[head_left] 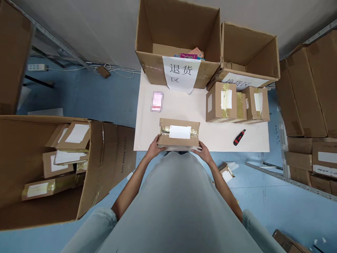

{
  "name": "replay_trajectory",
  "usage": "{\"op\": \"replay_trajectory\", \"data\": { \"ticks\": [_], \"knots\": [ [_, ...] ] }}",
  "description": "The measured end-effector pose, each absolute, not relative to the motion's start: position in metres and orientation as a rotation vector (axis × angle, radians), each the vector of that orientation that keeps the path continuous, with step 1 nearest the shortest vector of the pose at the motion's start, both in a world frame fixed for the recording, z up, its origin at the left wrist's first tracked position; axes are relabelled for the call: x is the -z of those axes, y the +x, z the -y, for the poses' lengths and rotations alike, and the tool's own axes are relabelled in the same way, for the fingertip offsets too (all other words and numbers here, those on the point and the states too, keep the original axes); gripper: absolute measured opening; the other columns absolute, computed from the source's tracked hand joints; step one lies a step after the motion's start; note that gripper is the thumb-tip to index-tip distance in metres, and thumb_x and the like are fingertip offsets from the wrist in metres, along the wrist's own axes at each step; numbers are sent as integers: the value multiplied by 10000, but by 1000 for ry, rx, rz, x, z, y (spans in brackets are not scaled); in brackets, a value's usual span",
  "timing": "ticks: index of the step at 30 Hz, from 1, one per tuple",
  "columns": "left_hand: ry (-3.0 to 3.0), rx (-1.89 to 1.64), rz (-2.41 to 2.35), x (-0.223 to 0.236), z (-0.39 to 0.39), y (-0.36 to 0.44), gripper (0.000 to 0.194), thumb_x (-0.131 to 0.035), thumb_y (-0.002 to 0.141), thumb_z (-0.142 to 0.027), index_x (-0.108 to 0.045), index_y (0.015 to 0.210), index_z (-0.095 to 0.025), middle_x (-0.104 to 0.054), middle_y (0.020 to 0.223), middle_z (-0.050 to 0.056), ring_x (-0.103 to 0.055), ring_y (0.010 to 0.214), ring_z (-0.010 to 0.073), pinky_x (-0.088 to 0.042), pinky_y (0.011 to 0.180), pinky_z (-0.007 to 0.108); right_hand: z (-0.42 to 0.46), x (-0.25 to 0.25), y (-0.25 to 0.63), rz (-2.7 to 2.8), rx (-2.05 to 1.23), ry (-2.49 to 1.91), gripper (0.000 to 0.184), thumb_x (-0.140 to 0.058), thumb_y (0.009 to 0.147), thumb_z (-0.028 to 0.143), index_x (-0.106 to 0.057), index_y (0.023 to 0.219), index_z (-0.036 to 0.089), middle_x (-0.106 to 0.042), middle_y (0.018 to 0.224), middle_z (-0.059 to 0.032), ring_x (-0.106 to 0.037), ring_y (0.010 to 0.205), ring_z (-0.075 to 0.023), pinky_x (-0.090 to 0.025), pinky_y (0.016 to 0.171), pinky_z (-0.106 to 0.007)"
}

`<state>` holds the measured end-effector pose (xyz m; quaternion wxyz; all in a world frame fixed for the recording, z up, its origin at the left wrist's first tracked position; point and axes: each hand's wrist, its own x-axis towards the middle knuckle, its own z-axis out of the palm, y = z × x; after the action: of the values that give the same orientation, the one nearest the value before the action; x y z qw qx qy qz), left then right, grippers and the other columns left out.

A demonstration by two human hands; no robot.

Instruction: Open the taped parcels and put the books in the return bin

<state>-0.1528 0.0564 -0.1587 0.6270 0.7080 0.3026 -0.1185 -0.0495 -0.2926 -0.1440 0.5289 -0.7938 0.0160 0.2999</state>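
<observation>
A brown cardboard box (pixel 165 140) with a white label (pixel 180 132) and clear tape across its top is at the near edge of the pale table (pixel 147 140). My left hand (pixel 154 148) grips its left end, and my right hand (pixel 202 151) grips the right end. Some fingers of both hands are hidden under or behind the box. To the right on the table lies a red and black box cutter (pixel 239 137). A small pinkish item (pixel 157 101), blurred out, lies beyond the box on the left.
Several taped boxes (pixel 229 105) stand at the table's right. Behind them are two large open cartons (pixel 150 70) (pixel 273 66), with paper signs on their fronts. A big carton (pixel 113 158) holding several parcels stands at left. Shelving with boxes (pixel 300 158) lines the right side.
</observation>
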Motion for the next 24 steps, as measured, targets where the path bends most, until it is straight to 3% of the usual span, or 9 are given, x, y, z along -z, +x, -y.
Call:
{"op": "replay_trajectory", "data": {
  "ticks": [3,5,7,10,13,16,20,24],
  "knots": [
    [1593,242,-776,168,-57,-150,1147,-991,637,-326,-548,1683,-168,-598,1709,206,-569,1595,395,-505,1303,509,294,160,-49,-68,-749,-1884,996,-954,727,558,-624,1630,298,-633,1685,-151,-634,1491,-381,-557,1209,-605],
    [1597,217,-823,169,-55,-146,1024,-987,621,-347,-667,1575,-160,-708,1594,190,-635,1520,412,-516,1286,538,290,167,-42,-60,-745,-1882,896,-914,752,538,-671,1585,316,-640,1680,-128,-619,1507,-384,-535,1236,-622],
    [1604,198,-837,166,-54,-141,901,-984,624,-414,-761,1457,-153,-784,1479,173,-682,1454,424,-510,1284,566,286,168,-33,-28,-727,-1878,764,-880,766,521,-746,1488,313,-656,1662,-115,-608,1522,-380,-523,1257,-609],
    [1604,155,-805,152,-52,-134,780,-965,648,-539,-838,1325,-173,-792,1475,147,-652,1499,413,-483,1314,536,289,156,-19,24,-665,-1875,614,-855,767,526,-828,1333,291,-668,1647,-112,-616,1517,-377,-525,1263,-563],
    [1546,97,-749,132,-50,-126,711,-937,707,-630,-873,1250,-176,-824,1407,137,-675,1469,403,-517,1284,514,298,134,-6,58,-619,-1883,492,-782,860,580,-859,1220,254,-774,1479,-118,-704,1379,-355,-555,1219,-524],
    [1525,19,-805,115,-43,-115,697,-879,796,-714,-885,1202,-147,-862,1287,143,-750,1333,403,-584,1195,518,302,115,7,31,-583,-1920,539,-717,942,664,-854,1195,209,-846,1279,-122,-769,1195,-341,-609,1104,-486],
    [1606,0,-941,113,-34,-99,606,-791,883,-716,-898,1111,-165,-873,1252,126,-777,1280,378,-588,1169,492,295,109,21,-27,-530,-2049,639,-678,946,801,-843,1114,207,-869,1109,-113,-778,1064,-336,-631,951,-427],
    [1607,91,-922,127,-30,-92,593,-762,914,-700,-882,1140,-165,-863,1295,133,-756,1330,367,-582,1180,474,292,121,31,7,-519,-2125,721,-560,978,872,-838,1065,213,-869,1085,-129,-773,1058,-335,-630,947,-429]
  ]
}}
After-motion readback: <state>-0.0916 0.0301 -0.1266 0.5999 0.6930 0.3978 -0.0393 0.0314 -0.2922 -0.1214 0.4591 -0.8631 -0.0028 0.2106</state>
